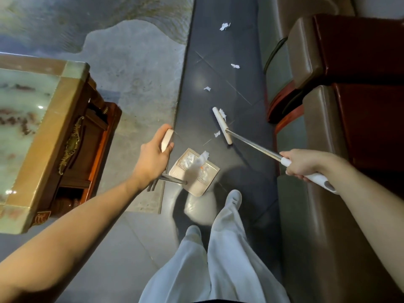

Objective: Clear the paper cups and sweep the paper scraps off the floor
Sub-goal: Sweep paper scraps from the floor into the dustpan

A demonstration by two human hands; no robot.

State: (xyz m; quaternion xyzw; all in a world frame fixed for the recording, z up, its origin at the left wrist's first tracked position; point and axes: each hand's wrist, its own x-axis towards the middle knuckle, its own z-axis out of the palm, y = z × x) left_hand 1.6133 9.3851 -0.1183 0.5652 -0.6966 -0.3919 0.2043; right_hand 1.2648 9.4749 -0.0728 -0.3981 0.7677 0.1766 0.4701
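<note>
Several paper scraps (189,160) in dustpan (197,187), L hand (153,157) grips its handle, R hand (300,164) grips broom (221,125)

Single head-worn view, looking down.
You look through one wide-angle camera on your head, facing forward and steeply down at the floor (218,62), with your own legs (227,248) close beneath at the bottom edge.
</note>
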